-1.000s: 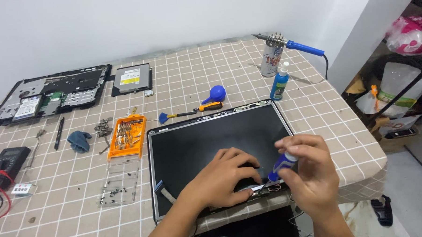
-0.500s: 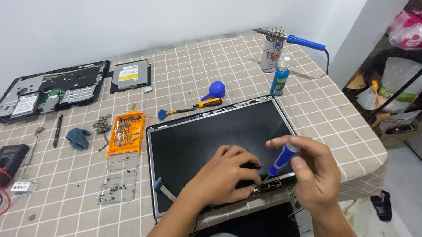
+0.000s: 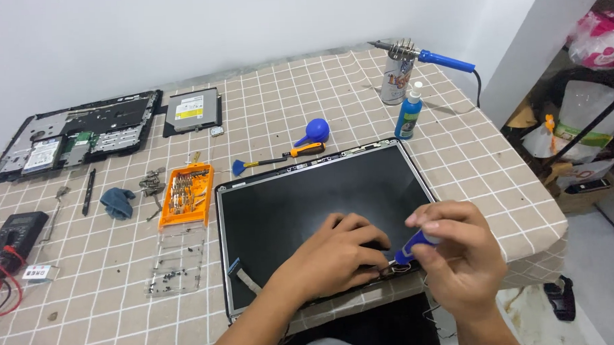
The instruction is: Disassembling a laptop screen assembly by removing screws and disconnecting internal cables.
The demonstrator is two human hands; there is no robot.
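While the laptop screen panel (image 3: 308, 206) lies flat at the desk's (image 3: 498, 186) near edge, the right hand (image 3: 456, 259) has its fingers closed around a blue-handled screwdriver (image 3: 411, 246) at the panel's lower right corner; the left hand (image 3: 340, 253) presses beside it, fingers curled, holding nothing.

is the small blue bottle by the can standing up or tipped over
Upright. The small blue plastic bottle stands on its base on the checked tablecloth, white cap pointing up, beside the metal can.
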